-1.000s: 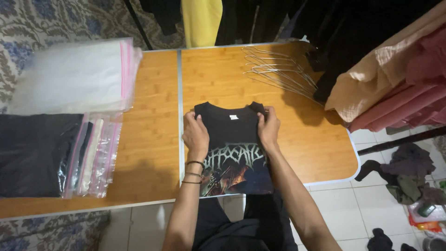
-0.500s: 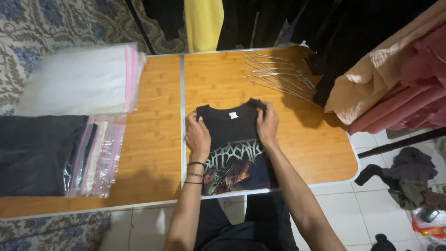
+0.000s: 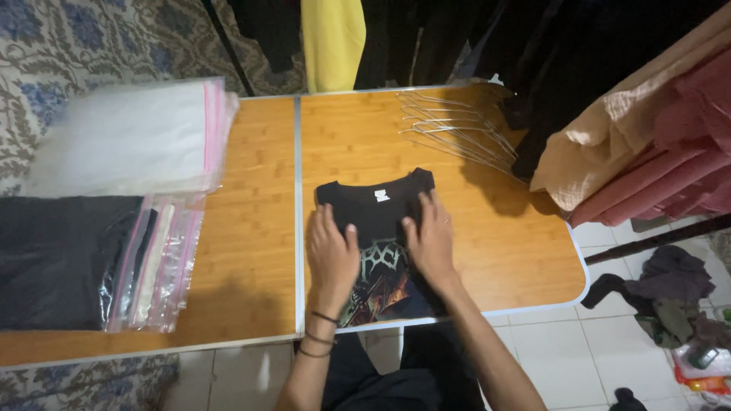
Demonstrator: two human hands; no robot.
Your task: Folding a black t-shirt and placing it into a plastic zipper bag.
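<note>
I see a matt black cloth shirt (image 3: 378, 221) on the smooth wood-grain bench (image 3: 251, 228), thin shiny metal wire hangers (image 3: 457, 133), and glossy clear plastic bags (image 3: 164, 262).

My one view rides on the head, looking steeply down at the desk (image 3: 251, 228) from close above, floor along the frame's bottom.

The hands (image 3: 381, 247) covered most of the shirt's (image 3: 377, 199) print. The hanging clothes (image 3: 332, 34) ran off the top edge; the floor clutter (image 3: 704, 365) was too small to tell.
</note>
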